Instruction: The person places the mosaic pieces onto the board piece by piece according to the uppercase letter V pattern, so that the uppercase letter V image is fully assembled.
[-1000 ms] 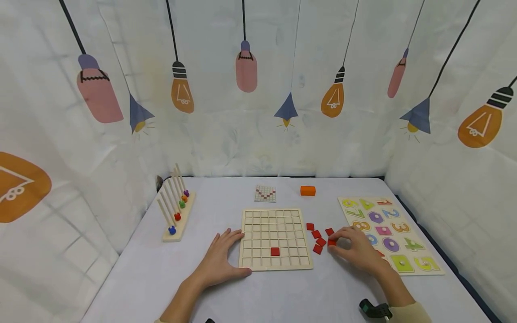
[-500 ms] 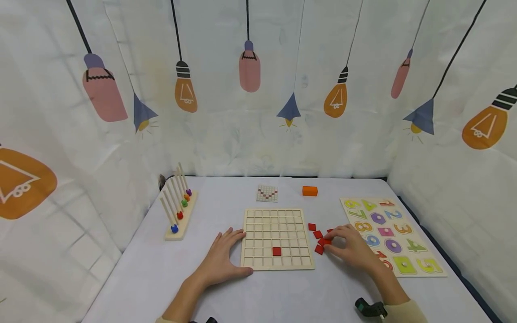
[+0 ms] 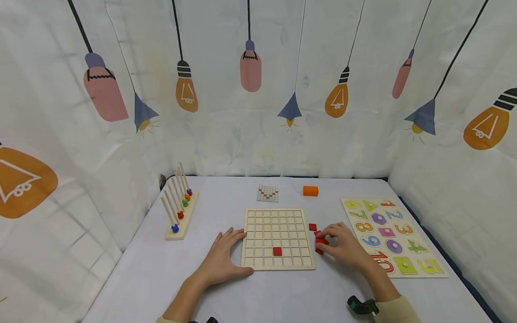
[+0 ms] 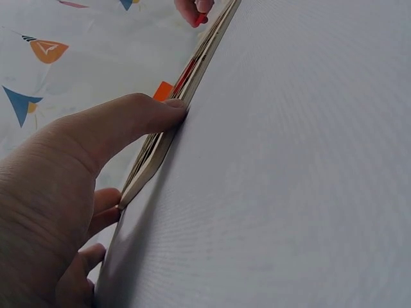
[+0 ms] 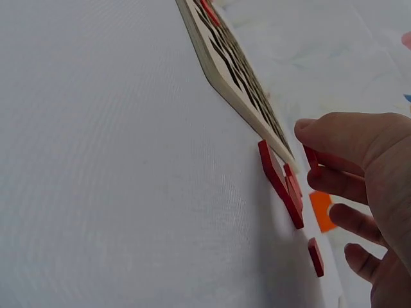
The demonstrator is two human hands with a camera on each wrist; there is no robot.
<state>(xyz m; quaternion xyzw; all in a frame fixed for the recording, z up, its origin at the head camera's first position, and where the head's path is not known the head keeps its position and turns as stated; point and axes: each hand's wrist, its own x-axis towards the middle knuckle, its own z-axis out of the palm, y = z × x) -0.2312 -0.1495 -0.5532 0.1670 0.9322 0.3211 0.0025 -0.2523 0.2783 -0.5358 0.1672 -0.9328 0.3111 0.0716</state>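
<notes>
A square wooden grid board (image 3: 258,223) lies flat on the table, with one red tile (image 3: 277,251) set in a lower cell. My left hand (image 3: 222,261) holds the board's near left corner. Its thumb is on the front edge, the fingers along the left side. Right of the board, my right hand (image 3: 344,246) hovers at a small group of loose red tiles (image 3: 313,227). In the right wrist view, its thumb and index finger pinch a red tile (image 5: 311,156), mostly covered by them. Other red tiles (image 5: 280,183) lie close below that hand.
Behind the board lie a small pattern card (image 3: 268,193) and an orange block (image 3: 310,191). At the left stands a peg rack (image 3: 177,236) with coloured beads. A number puzzle board (image 3: 420,274) lies to the right, partly behind the right forearm. Printed cloth walls enclose the table.
My right hand has slid left across the loose tiles, closer to the board, and the tiles are now bunched nearer it. The left hand stays at the board's corner.
</notes>
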